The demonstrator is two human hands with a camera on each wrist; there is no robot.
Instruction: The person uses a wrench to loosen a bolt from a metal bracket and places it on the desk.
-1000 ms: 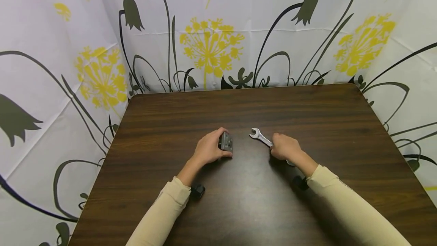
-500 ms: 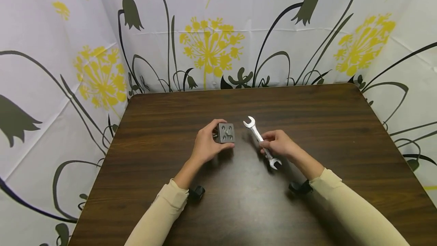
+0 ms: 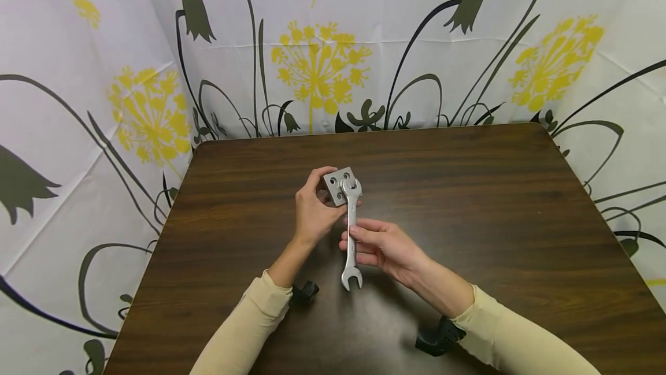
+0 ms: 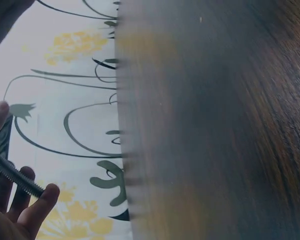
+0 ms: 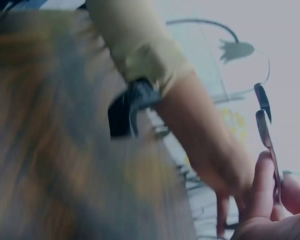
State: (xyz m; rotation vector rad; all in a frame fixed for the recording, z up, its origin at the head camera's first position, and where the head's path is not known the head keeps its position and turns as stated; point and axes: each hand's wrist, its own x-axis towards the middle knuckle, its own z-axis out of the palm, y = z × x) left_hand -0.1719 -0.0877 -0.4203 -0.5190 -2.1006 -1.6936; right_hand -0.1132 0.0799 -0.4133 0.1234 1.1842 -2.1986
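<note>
Above the wood-grain desk (image 3: 494, 201), the drilled metal block (image 3: 332, 181) was held by the left grip (image 3: 314, 212); from the block's right, the open-end wrench (image 3: 351, 212), pinched by the right grip (image 3: 387, 248), had been brought to meet its bolt (image 4: 20, 181).

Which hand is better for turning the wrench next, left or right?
Probably the right hand: it grips the wrench near its middle, with one end across the block in the head view. The left hand is holding the block, so it seems better for steadying.
</note>
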